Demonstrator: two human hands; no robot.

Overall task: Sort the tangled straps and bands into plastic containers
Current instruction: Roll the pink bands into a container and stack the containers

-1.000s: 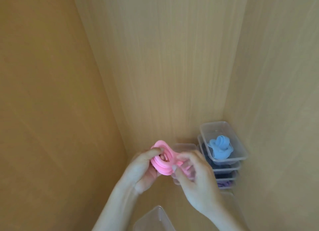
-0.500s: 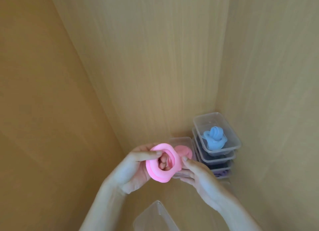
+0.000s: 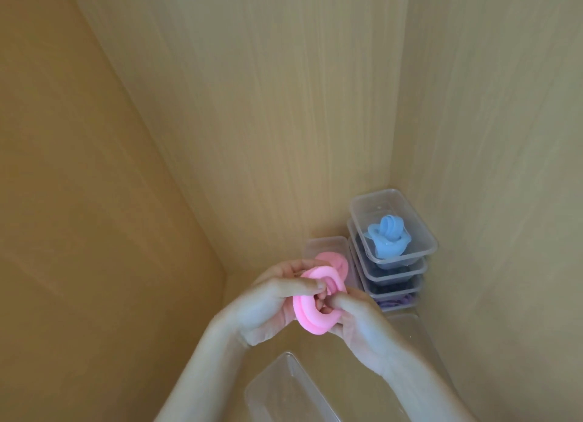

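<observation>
Both hands are closed on one pink band [image 3: 303, 320], held in the air. The left hand [image 3: 268, 301] pinches its upper edge between thumb and forefinger, and the right hand [image 3: 362, 325] hooks curled fingers into the loop from the 3 o'clock side. The band looks doubled over on itself (two layers show along its lower rim), so it is probably under some tension.

If either grip slackens while the fold is worked open, I would expect the loop to spring out and drop into the wooden corner or into the wrong box.

A low container [image 3: 325, 242] at 12 o'clock from the hands already holds a second pink band [image 3: 339, 259], so that seems the proper target. The reach there passes just beside the stack of containers [image 3: 424, 244] at 2 o'clock, with a blue band [image 3: 386, 237] on top and purple bands [image 3: 398, 302] at the bottom. The stack sits staggered, not squared, so a knock from the right hand could slide it apart.

An empty container [image 3: 284, 387] at 6 o'clock lies under the forearms and could be swept aside.
</observation>
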